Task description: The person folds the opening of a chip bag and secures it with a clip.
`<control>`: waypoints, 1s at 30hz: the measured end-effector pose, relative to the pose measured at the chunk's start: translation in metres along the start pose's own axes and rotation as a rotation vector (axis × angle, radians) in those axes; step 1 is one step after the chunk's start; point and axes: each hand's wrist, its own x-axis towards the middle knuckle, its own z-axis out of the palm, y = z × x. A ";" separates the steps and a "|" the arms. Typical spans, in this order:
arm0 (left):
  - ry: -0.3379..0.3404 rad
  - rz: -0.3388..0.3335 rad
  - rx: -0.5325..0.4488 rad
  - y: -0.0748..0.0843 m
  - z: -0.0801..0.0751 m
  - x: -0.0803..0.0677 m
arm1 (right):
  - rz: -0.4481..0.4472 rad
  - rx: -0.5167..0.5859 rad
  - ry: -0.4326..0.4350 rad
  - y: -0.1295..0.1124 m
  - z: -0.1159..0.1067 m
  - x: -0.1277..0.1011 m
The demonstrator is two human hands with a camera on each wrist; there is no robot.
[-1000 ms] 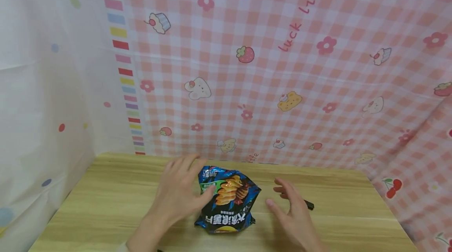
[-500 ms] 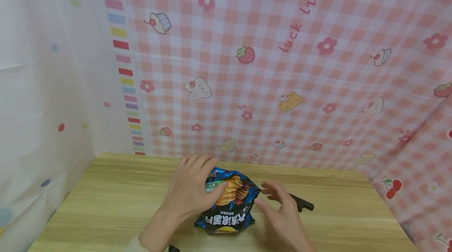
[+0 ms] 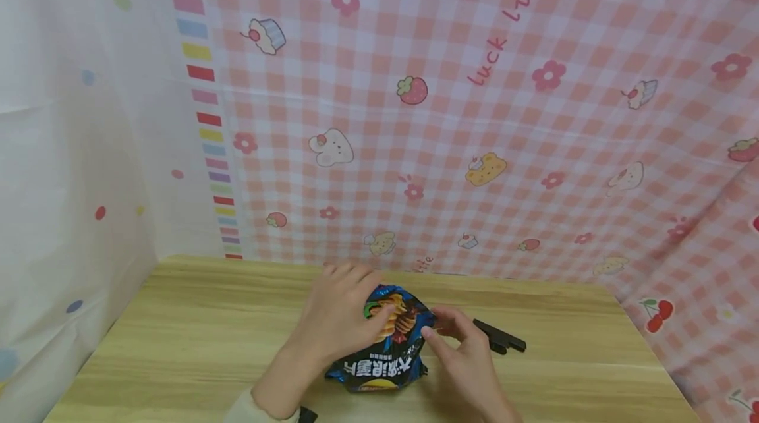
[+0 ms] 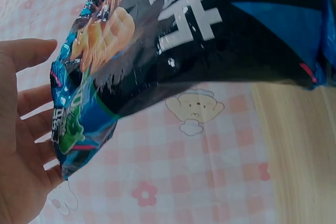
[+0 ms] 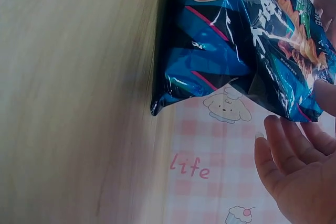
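Note:
A black and blue bag of potato chips (image 3: 388, 365) rests on the wooden table, its print upside down in the head view. My left hand (image 3: 340, 314) lies along its far left side, thumb across the front. In the left wrist view the left hand's fingers (image 4: 37, 124) reach the bag's end, while the thumb stands apart from it. My right hand (image 3: 465, 357) is at the right corner, thumb on the front and fingers partly hidden behind. In the right wrist view its fingertips (image 5: 275, 129) lie loosely under that corner of the chip bag (image 5: 210, 51).
Right of the right hand, a narrow black clip-like object (image 3: 501, 337) lies on the wooden table (image 3: 569, 357). Behind the table hangs a pink checked cloth (image 3: 367, 80), with a white dotted cloth (image 3: 77, 166) at the left. A black piece (image 3: 307, 415) shows beside the left wrist.
My left hand has moved right, further over the chip bag. My right hand has come left to its right corner, uncovering more of the black object. The bag has hardly moved.

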 end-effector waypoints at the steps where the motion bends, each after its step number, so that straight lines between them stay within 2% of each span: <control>1: -0.006 0.005 -0.004 0.001 0.001 0.001 | 0.005 0.000 0.002 0.000 0.000 0.000; 11: -0.059 -0.003 -0.074 0.008 0.007 0.006 | 0.055 0.000 0.018 0.002 0.002 0.001; 19: -0.062 -0.047 -0.121 0.012 0.011 0.008 | 0.063 0.028 0.032 0.003 0.002 0.002; 30: -0.034 -0.063 -0.165 0.017 0.013 0.013 | 0.041 -0.004 0.057 0.006 0.003 0.005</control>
